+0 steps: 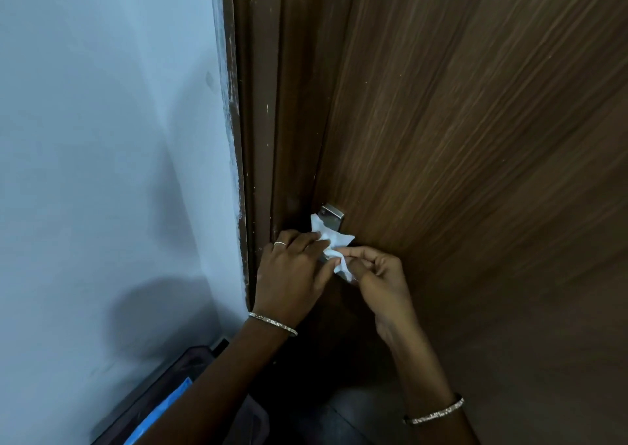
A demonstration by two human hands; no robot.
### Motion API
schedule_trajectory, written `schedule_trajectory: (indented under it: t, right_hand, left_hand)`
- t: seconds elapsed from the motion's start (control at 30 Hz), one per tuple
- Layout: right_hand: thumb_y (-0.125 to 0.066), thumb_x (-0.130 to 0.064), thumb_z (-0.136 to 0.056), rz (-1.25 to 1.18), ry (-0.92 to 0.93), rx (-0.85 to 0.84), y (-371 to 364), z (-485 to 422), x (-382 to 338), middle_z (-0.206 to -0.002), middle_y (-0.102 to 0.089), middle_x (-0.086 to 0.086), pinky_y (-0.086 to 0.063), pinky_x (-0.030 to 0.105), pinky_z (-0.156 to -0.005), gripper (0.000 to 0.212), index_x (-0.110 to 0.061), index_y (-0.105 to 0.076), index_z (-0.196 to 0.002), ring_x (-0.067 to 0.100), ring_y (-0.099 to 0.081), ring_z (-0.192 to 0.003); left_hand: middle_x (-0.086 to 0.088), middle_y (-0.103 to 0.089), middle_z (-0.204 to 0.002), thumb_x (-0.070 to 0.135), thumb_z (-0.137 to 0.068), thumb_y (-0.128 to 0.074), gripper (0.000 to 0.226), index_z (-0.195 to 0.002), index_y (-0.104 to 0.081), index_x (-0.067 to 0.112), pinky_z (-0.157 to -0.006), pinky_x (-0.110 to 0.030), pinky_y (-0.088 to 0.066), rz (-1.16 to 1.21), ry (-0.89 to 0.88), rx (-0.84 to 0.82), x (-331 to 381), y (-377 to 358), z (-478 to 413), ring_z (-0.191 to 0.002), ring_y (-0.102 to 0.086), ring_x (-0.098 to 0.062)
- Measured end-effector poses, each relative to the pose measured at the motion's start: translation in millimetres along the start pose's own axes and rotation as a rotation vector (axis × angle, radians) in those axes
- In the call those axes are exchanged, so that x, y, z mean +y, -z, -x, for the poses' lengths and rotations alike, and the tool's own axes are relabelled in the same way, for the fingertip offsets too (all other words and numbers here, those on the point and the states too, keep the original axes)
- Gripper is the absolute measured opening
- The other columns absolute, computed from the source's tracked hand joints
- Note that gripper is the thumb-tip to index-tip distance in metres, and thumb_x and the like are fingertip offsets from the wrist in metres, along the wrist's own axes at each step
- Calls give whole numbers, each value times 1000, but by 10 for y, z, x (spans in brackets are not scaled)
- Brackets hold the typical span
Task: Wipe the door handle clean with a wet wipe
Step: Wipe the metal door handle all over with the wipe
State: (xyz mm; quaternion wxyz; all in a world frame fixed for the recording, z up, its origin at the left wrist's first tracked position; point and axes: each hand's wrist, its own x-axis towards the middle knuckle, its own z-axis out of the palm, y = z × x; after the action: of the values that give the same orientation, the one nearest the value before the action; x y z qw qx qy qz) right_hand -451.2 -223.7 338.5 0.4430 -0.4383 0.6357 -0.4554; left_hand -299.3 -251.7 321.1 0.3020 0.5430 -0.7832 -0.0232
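A silver metal door handle [332, 217] is fixed to the dark brown wooden door [475, 138], near its left edge. A crumpled white wet wipe [331, 240] lies over the lower part of the handle and hides most of it. My left hand [292, 274] presses on the wipe from the left, fingers over it. My right hand [380, 276] pinches the wipe's lower right edge between thumb and fingertips. Only the handle's top plate shows above the wipe.
The brown door frame [261, 138] runs down beside a pale blue wall [102, 138] on the left. A dark container with a blue piece inside [163, 407] stands on the floor at the bottom left, below my left forearm.
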Motion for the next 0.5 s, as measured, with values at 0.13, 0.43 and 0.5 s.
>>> schedule_trajectory:
  t: [0.13,0.43,0.5]
  right_hand:
    - [-66,-6,-91,45,73,21,62,83,40,-100,-79,-7,-57,38,-96,26,-21,-76,-110,6,-73,-101]
    - [-60,1,-88,75,178,230,249,236,77,-92,-79,-7,-59,43,-90,32,-24,-78,-97,8,-74,-92]
    - [-63,-1,-89,55,188,241,267,276,105,-93,-79,-5,-60,45,-88,27,-22,-78,-95,11,-75,-93]
  left_hand:
    - [6,-68,-119,40,-88,-56,29,-104,-72,22,-79,-40,-47,-86,-120,3,-5,10,15,-114,-55,-22]
    - [6,-72,-106,40,-88,-46,29,-103,-69,29,-93,-35,-38,15,-323,-172,-36,20,-94,-113,-61,-16]
    - [4,-74,-104,26,-88,-49,27,-99,-74,24,-93,-32,-42,130,-379,-99,58,-38,-17,-103,-67,-16]
